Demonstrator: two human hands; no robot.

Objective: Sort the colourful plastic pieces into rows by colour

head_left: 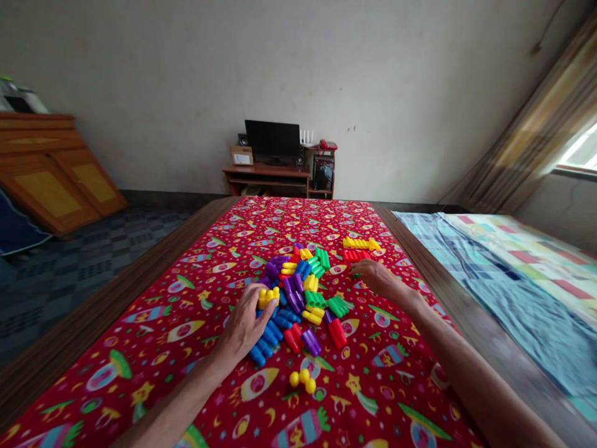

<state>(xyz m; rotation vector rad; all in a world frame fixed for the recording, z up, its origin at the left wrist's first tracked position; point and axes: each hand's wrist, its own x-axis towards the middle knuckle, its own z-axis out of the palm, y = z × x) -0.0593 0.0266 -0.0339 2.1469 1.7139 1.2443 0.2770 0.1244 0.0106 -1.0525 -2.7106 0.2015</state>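
My left hand (246, 318) is closed around a yellow toy block (268, 298) with rounded knobs, held at the left side of a heap of blocks. Blue blocks (265, 343) lie right below and beside its fingers. To the right of the heap, my right hand (377, 277) is low over the cloth with its fingers curled down. A bit of green shows under those fingertips, too small to make out. Just beyond it lie a row of red blocks (356, 255) and a row of yellow blocks (360, 243).
Purple blocks (293, 292) and green blocks (315, 300) fill the heap on the red patterned tablecloth (186, 336). A knobbed yellow piece (304, 378) lies nearer me. Beyond the table stands a desk with a monitor (273, 140); a bed (513, 267) is at right.
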